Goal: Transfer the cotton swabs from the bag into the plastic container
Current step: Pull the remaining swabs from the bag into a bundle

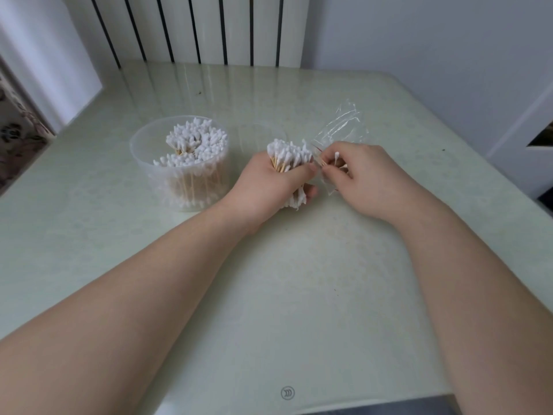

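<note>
Presently left-hand grip (269, 184) clasps swab bundle (288, 154); right-hand grip (362, 175) pinches swab (336, 156) and bag (341, 124).

No legible words or numbers. Only small round emblem (288, 392), curved strokes inside, near desk (299, 295) front edge.

I counted one plastic container (143, 163), one bag (344, 121), one clear lid (260, 131) and two hands. The cotton swabs were beyond counting: one heap (194, 145), one bundle (288, 154), one loose swab (335, 155).
</note>
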